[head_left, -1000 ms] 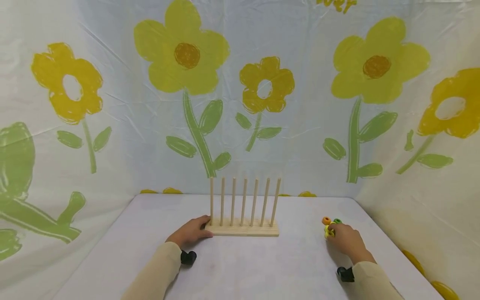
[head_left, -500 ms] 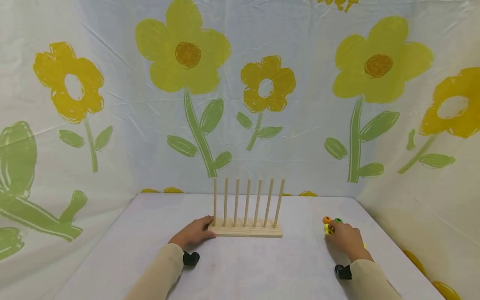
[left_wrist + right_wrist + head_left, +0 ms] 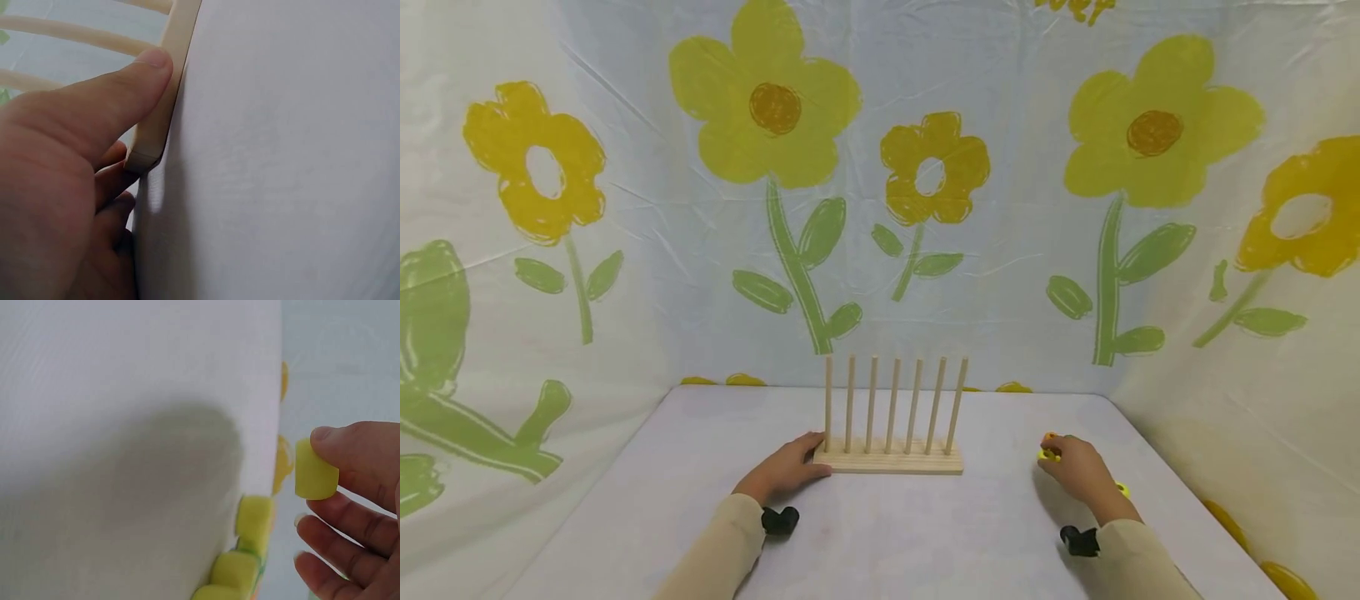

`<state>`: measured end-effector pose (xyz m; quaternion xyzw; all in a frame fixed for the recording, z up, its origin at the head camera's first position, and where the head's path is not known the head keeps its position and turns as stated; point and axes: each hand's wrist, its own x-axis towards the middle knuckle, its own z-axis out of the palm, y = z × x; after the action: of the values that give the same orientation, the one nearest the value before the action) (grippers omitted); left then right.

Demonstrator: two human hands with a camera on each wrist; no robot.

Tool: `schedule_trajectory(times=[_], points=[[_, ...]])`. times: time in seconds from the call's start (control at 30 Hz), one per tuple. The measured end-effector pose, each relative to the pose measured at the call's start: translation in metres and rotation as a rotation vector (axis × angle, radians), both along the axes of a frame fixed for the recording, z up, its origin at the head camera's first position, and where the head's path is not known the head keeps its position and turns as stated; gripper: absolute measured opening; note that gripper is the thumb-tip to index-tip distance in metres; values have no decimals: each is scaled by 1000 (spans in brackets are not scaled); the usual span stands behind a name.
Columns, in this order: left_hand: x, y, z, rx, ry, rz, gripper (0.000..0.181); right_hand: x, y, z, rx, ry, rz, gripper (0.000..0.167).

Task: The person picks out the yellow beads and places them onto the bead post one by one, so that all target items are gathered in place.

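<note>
A light wooden stand with several upright pegs (image 3: 887,461) is on the table in the head view. My left hand (image 3: 784,468) grips the left end of its base; in the left wrist view the thumb (image 3: 134,81) lies along the front of the base and the fingers are behind the end, partly hidden. In the right wrist view my right hand (image 3: 369,506) pinches a yellow bead (image 3: 317,472) between thumb and forefinger, raised off the table. Several yellow beads (image 3: 234,569) lie below it, with bits of green and orange among them.
The pale table (image 3: 895,533) is enclosed by a flower-printed cloth (image 3: 1000,317) at the back and sides. A yellow bead (image 3: 1122,489) shows beside the right wrist. Dark wrist mounts (image 3: 780,521) are strapped on both sleeves.
My right hand has lifted the yellow bead from the group and shifted slightly up and left. My left hand keeps its grip on the stand, which sits slightly right of its first position in view.
</note>
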<state>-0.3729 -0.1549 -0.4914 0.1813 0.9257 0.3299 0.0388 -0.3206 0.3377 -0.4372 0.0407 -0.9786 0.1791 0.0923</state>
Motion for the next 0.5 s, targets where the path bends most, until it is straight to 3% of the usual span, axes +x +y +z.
schedule_trajectory(times=[0.33, 0.5], points=[[2, -3, 0, -24, -20, 49, 82, 2, -19, 14, -134, 22, 62, 32], [-1, -3, 0, -20, 3, 58, 84, 0, -29, 24, -179, 42, 97, 32]])
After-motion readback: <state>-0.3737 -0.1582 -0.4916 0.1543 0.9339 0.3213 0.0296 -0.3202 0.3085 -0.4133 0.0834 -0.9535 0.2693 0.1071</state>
